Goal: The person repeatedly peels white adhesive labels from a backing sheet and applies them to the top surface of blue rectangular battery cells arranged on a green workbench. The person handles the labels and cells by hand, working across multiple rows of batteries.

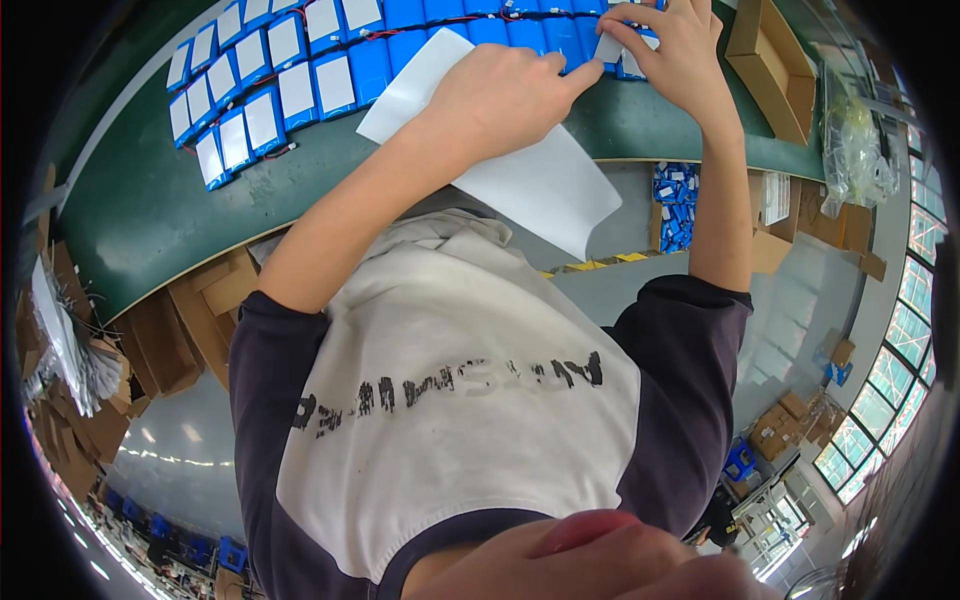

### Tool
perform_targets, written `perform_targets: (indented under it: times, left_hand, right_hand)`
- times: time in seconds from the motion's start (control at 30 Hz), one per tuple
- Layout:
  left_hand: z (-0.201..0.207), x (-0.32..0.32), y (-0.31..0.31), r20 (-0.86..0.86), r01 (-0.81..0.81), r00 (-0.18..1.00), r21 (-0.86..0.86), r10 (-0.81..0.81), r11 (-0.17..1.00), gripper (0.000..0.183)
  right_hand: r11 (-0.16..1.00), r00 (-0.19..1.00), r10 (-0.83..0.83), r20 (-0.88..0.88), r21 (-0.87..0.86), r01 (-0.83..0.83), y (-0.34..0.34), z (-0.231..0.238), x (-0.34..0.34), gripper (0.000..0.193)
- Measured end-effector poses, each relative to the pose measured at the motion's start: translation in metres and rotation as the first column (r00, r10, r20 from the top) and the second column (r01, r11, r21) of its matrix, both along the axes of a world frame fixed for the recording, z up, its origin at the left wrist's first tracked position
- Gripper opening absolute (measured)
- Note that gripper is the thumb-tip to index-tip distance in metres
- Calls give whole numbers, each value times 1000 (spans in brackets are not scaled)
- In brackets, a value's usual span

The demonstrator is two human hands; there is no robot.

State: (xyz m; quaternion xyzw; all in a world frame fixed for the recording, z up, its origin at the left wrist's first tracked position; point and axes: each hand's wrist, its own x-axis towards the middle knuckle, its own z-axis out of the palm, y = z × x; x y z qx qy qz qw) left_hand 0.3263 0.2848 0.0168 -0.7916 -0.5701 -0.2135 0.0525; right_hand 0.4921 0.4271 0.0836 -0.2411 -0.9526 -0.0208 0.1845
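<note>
Rows of flat blue battery packs (370,72) with thin red wires lie on a green tabletop. Those on the left bear white rectangular labels (297,90); several in the middle are plain blue. My left hand (505,100) is closed over a white sheet (540,185) that hangs past the table's front edge. Its index finger reaches to the near edge of the packs. Farther right, my right hand (680,55) has thumb and index finger pinched at a small white label (608,48) over a blue pack. Whether that label is stuck down is hard to see.
An open cardboard box (770,70) sits on the table at the right, beside clear plastic bags (855,155). Below the table edge stands a carton of small blue packs (676,205). More cardboard boxes (165,345) are at the lower left.
</note>
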Motion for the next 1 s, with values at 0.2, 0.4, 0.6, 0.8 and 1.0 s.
perform_targets:
  times: [0.2, 0.4, 0.6, 0.8, 1.0]
  left_hand:
    - [-10, 7, 18, 63, -27, 998, -76, 32, 997, 42]
    - [-5, 8, 35, 8, -32, 999, -207, 34, 978, 38]
    - [-6, 7, 33, 56, 4, 998, -142, 4, 990, 36]
    - [0, 1, 31, 38, 4, 999, -178, 3, 984, 31]
    - [-1, -10, 37, 70, -59, 995, -100, 66, 993, 26]
  right_hand:
    - [998, 998, -56, -11, -42, 56, 2, -13, -1, 13]
    - [953, 1000, 0, 1, 303, 0, -7, 0, -11, 29]
    - [998, 991, -22, -134, 52, 30, 2, 28, -9, 47]
    - [992, 992, 114, 52, -66, -110, 27, 29, -17, 38]
    - [970, 957, 217, 193, 66, -234, 48, 20, -36, 36]
